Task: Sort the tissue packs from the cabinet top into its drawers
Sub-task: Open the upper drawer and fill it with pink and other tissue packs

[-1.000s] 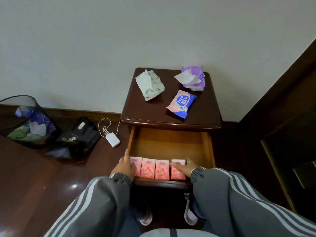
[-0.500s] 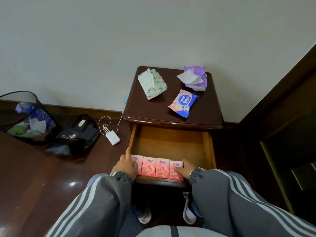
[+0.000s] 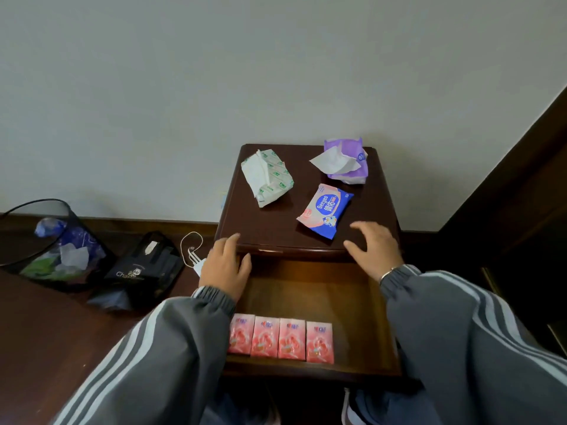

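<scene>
Left hand (image 3: pixel 225 268) and right hand (image 3: pixel 372 250) hovered spread, empty, above drawer (image 3: pixel 306 296); blue pack (image 3: pixel 325 211) just beyond, probably best gripped across its long edges.

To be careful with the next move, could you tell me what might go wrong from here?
A loose sheet sticks out of the purple pack; gripping there could pull it free instead of lifting it.
The blue-and-pink wipes pack lies near the front edge of the cabinet top by the right hand; a clumsy reach might knock it off.
The left sleeve hangs over the pink packs in the open drawer and might disturb the row.
</scene>
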Available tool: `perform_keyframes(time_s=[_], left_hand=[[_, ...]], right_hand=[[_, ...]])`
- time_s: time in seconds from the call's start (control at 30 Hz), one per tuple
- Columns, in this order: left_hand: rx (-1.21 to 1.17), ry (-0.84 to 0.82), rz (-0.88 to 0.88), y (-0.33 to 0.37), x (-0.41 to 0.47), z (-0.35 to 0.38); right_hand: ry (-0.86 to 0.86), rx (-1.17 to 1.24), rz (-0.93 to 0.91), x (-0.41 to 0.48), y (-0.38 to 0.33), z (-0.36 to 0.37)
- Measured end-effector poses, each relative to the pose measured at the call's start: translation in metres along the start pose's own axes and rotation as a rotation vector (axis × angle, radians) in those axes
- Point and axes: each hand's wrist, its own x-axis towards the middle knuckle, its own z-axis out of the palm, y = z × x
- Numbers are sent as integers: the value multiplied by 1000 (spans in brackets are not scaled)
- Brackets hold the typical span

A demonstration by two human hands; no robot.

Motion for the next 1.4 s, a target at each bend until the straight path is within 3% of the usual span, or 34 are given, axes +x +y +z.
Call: perform_keyframes(time_s=[0.07, 0.23, 0.43, 0.53, 0.63, 0.9, 1.0, 1.2, 1.3, 1.4], left_hand=[[75, 2, 104, 22, 34, 4], [266, -91, 177, 63, 109, 29], [219, -62, 446, 107, 169, 71], [293, -98, 667, 147, 191, 102], [390, -134, 742, 174, 211, 124], [552, -126, 805, 191, 237, 146], [424, -14, 755, 192, 231, 116], [57, 362, 645, 159, 217, 29], [75, 480, 575, 119, 201, -14], [139, 491, 523, 71, 177, -40]], right_hand=[[-20, -147, 69, 33, 13, 4], [-239, -317, 252, 78, 44, 32], [-88, -352, 212, 73, 55, 52], [-30, -351, 197, 72, 55, 52], [14, -346, 180, 68, 52, 52], [69, -300, 173, 68, 53, 54], [50, -300, 177, 68, 54, 53], [25, -298, 186, 69, 56, 53], [3, -309, 204, 70, 55, 52], [22, -306, 183, 70, 53, 48]])
